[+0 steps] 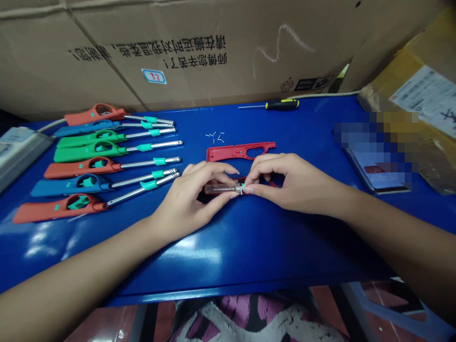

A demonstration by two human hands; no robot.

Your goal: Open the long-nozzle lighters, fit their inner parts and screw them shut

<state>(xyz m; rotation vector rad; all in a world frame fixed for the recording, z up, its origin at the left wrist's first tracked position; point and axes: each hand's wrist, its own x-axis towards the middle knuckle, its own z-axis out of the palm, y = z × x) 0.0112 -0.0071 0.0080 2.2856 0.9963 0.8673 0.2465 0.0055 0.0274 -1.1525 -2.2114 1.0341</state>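
At the middle of the blue table, my left hand [194, 192] pinches a clear lighter fuel tank [218, 188] between thumb and fingers. My right hand [281, 180] is closed at the tank's right end, its thumb and fingertips pinching a small whitish fitting [242, 189]. Both hands partly cover a red lighter body half [272, 182] around the tank. Just beyond them, a second red casing half [231, 152] lies with its hollow side up. Several small screws [215, 137] are scattered behind it.
Several long-necked lighters [85, 167] in orange, blue and green lie in a column at the left, near a power strip [21, 152]. A screwdriver [281, 104] rests at the back before a large carton [178, 52]. At right are a phone [377, 168] and a taped box [416, 95].
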